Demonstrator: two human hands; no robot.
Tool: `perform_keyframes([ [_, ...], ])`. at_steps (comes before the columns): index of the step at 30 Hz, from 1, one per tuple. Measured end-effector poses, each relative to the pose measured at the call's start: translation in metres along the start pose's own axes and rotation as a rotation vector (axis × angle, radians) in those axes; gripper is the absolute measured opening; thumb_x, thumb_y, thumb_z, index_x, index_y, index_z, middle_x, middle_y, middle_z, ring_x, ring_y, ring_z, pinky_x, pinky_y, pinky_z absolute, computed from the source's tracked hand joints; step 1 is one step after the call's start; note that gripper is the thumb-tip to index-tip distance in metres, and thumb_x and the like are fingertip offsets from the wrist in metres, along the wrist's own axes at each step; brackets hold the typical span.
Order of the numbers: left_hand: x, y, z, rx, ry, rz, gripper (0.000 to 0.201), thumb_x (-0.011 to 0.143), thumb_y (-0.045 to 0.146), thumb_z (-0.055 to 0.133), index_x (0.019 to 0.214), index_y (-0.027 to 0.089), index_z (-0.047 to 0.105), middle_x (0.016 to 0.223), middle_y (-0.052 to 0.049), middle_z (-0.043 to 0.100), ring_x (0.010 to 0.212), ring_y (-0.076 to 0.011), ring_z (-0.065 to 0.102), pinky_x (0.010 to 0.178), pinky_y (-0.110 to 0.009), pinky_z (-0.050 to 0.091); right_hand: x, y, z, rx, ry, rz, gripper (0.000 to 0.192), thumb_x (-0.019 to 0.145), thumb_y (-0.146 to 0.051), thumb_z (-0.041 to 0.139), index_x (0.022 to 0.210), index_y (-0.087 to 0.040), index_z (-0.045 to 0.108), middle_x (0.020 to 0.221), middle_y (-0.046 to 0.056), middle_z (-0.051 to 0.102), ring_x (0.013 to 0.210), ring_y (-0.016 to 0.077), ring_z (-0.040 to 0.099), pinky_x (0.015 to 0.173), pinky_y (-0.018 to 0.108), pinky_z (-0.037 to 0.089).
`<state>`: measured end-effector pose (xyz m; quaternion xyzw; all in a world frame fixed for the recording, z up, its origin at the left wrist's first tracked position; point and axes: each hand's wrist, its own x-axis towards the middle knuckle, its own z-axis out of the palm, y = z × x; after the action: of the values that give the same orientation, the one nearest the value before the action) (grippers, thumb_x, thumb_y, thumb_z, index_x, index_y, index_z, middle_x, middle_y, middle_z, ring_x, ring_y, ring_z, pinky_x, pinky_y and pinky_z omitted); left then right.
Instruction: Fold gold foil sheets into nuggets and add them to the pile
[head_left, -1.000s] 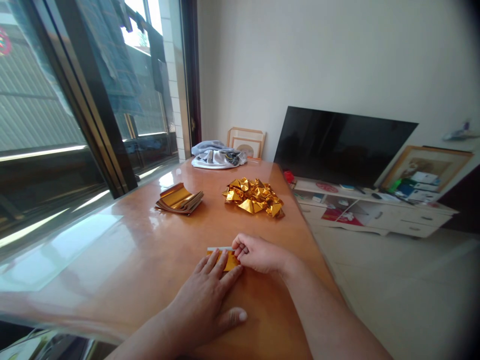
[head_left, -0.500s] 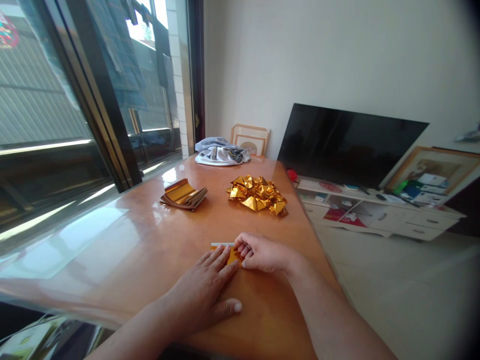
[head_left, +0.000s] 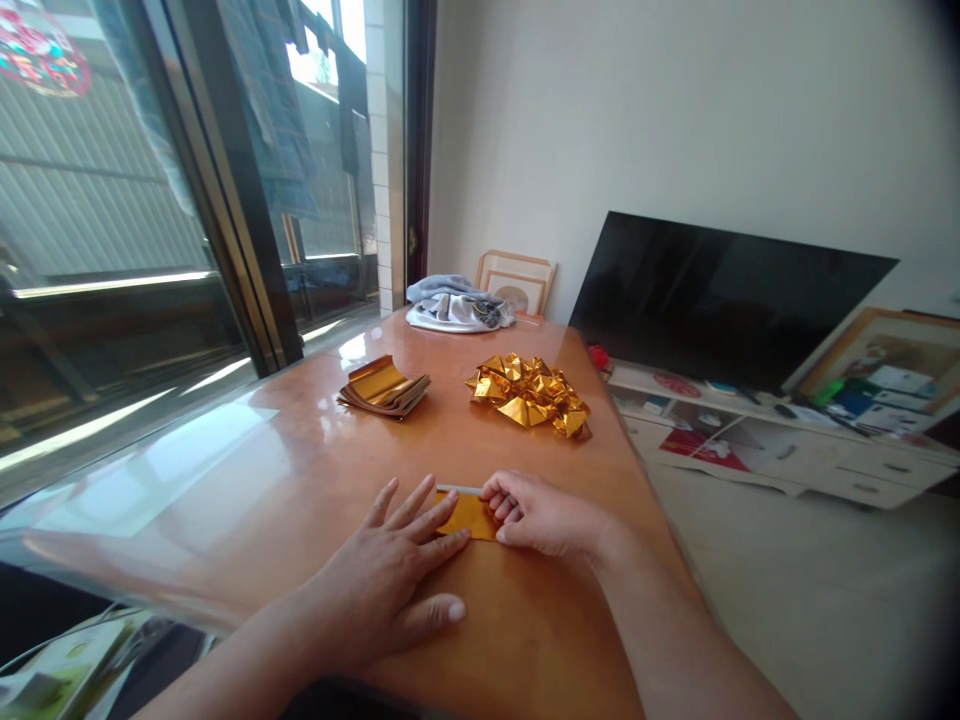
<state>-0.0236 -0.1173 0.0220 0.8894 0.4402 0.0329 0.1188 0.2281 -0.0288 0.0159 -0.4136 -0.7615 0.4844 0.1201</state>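
Both forearms are bare from the lower edge of the view up to the wrists; no sleeve, cuff or glove shows on either. The left hand [head_left: 390, 585] is broad, with short, pale, neatly trimmed nails visible on the thumb and fingertips. The right hand [head_left: 544, 517] is likewise bare, its nails short where they show. No ring, watch, bracelet or strap appears on either hand or wrist. The forearms look smooth, with little hair to be made out. Nothing of the upper arms, shoulders or clothing enters the view.
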Motion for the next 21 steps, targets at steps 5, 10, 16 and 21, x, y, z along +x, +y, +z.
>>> perform_keyframes([
  [5,-0.011,-0.009,-0.007,0.017,0.03,-0.048,0.06,0.095,0.07,0.042,0.15,0.047,0.042,0.168,0.0,0.021,0.154,-0.0413,0.004,0.118,-0.074,0.002,0.0,0.001,0.001,-0.001,-0.004,0.013,0.04,0.068,-0.005,0.061,0.106,-0.018,0.06,0.097,0.002,0.061,0.081,0.0143,0.056,0.068,0.024,0.047],
  [10,-0.022,-0.024,-0.006,0.044,0.104,-0.075,0.054,0.094,0.066,0.047,0.145,0.049,0.049,0.167,0.003,0.025,0.154,-0.0434,0.007,0.118,-0.074,0.005,0.001,0.007,0.001,-0.018,0.006,-0.001,0.043,0.068,-0.005,0.06,0.109,-0.019,0.06,0.098,0.002,0.061,0.084,0.0152,0.057,0.069,0.025,0.047],
  [16,-0.023,-0.02,-0.013,0.071,0.216,-0.101,0.039,0.093,0.06,0.055,0.119,0.038,0.072,0.16,-0.001,0.041,0.151,-0.0436,0.023,0.118,-0.071,0.012,0.003,0.008,0.002,0.0,0.004,0.019,0.046,0.067,-0.004,0.06,0.11,-0.019,0.06,0.098,0.002,0.061,0.084,0.0152,0.057,0.069,0.025,0.048],
  [21,0.003,0.003,-0.012,-0.13,0.354,-0.148,0.028,0.102,0.032,0.042,0.106,0.025,0.068,0.116,-0.008,0.068,0.11,-0.0247,0.061,0.097,-0.041,0.048,0.006,0.013,0.003,0.021,0.003,0.007,0.046,0.066,-0.003,0.061,0.109,-0.019,0.06,0.097,0.002,0.063,0.082,0.0148,0.057,0.069,0.024,0.048],
])
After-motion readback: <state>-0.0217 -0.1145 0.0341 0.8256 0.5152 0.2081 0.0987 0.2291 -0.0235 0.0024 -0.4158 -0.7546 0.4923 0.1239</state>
